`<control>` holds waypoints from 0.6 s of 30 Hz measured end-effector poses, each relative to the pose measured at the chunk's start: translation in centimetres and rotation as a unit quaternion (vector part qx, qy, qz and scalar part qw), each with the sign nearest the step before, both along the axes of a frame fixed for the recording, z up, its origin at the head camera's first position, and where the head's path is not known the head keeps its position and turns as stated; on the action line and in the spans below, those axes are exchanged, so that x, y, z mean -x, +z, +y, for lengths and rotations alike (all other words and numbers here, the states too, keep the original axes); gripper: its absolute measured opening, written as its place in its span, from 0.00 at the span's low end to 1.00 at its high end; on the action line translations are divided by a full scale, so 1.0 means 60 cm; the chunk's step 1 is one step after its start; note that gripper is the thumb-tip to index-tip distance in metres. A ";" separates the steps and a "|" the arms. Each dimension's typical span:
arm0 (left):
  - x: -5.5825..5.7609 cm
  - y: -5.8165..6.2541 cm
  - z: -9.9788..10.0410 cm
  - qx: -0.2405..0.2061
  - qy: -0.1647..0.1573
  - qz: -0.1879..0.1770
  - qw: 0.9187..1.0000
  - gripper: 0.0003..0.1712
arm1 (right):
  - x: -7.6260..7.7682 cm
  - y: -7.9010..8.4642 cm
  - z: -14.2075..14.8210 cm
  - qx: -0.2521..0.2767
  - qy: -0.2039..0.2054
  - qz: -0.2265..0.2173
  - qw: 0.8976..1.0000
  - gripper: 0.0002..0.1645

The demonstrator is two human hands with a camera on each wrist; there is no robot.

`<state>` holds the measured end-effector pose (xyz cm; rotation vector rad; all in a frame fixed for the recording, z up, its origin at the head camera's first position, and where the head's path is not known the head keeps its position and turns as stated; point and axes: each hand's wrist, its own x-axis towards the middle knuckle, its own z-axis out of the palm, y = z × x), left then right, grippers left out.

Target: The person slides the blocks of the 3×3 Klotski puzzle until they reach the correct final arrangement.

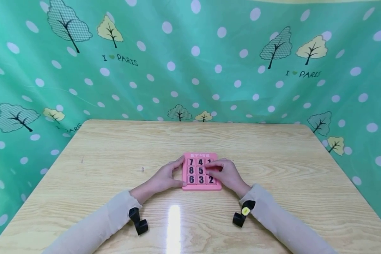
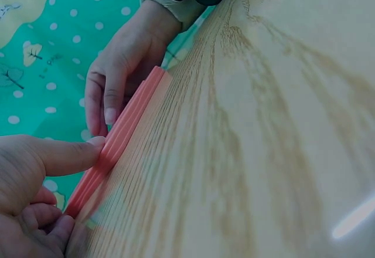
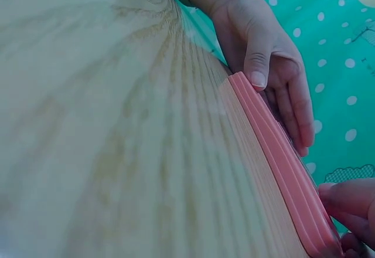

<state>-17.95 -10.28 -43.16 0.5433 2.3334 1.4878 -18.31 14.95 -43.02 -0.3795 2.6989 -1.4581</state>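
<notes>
A pink sliding number puzzle (image 1: pixel 201 188) with black digits lies flat on the wooden table. Its visible rows read 7 4 1, then 8 5, then 6 3 2; fingers cover the cell right of the 5. My left hand (image 1: pixel 163 179) holds the puzzle's left side, thumb at the lower left corner and forefinger by the upper left one. Over the right column, my right hand (image 1: pixel 227 175) has its thumb and forefinger tips on the face around the middle row. Seen from the left wrist, the left thumb (image 2: pixel 73 155) touches the puzzle's pink edge (image 2: pixel 120 135).
The wooden table (image 1: pixel 114 148) extends around the puzzle on all sides. Behind it hangs a green dotted curtain (image 1: pixel 190 81) printed with trees. Black camera mounts (image 1: pixel 139 222) sit on both wrists. A bright light reflection falls on the near tabletop.
</notes>
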 end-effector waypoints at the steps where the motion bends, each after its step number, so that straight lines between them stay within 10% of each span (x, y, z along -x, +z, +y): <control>1: 0.000 0.000 0.000 0.001 0.001 -0.001 1.000 0.54 | 0.000 0.000 0.001 0.002 0.001 -0.002 1.000 0.15; 18: -0.001 0.000 0.000 0.006 0.003 0.008 1.000 0.54 | 0.005 0.004 0.026 0.008 -0.027 -0.014 1.000 0.14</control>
